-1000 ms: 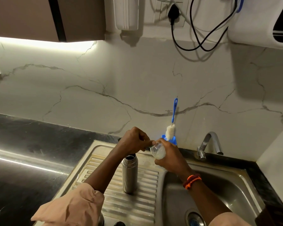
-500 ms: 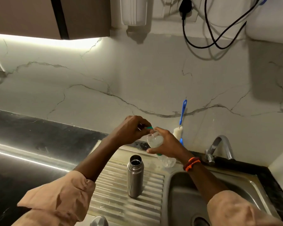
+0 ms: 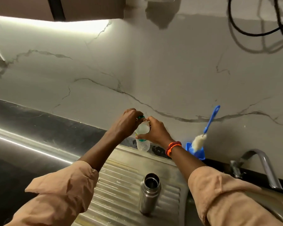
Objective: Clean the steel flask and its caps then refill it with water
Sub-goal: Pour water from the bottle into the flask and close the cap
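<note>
Steel flask [image 3: 149, 194] upright on the ribbed drainboard [image 3: 121, 193] of the sink, mouth open, no cap on it. Behind the flask, toward the wall, both hands raised together over the rear edge of the drainboard. Right hand [image 3: 155, 130] wrapped around the upper part of a clear plastic water bottle [image 3: 142, 141], grip closed on it; bottle nearly upright, lower end hanging free above the drainboard rim. Left hand [image 3: 127, 123] at the top of the bottle, fingers curled around the green cap [image 3: 140, 117], grip closed on the cap. Orange bead bracelet [image 3: 172, 147] on the right wrist. To the right of the flask and further back, a blue holder [image 3: 198, 152] against the wall with a bottle brush [image 3: 203, 134] in it, white bristle head low, blue handle leaning up against the marble wall. Further right of the flask, a steel tap [image 3: 260, 167] at the rear edge of the sink. To the left of the flask, dark surface [image 3: 31, 128] with a bright strip of reflected light. Peach sleeves rolled up on both forearms.
</note>
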